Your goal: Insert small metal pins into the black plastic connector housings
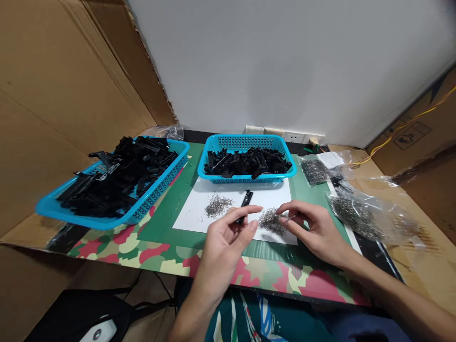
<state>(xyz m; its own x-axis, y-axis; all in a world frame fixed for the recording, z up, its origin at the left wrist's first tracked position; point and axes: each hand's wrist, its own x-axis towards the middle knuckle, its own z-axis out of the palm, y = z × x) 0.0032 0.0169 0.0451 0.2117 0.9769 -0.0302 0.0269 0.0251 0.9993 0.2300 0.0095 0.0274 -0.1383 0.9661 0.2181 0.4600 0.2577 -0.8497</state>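
My left hand [228, 235] is raised over the near edge of a white sheet [278, 197], pinching a small black plastic part [245, 203] between thumb and fingers. Beside it, my right hand [313, 228] has its fingertips pinched together at a pile of small metal springs [271, 221]; a thin wire piece seems to be in the pinch. A second spring pile [217, 205] lies on the sheet to the left.
Two blue baskets of black plastic parts stand behind: one [245, 142] at the middle, a larger one [117, 218] at the left. Clear bags of springs [359, 213] lie on the right. Cardboard walls stand on both sides. A camouflage-patterned mat [142, 247] covers the table's front.
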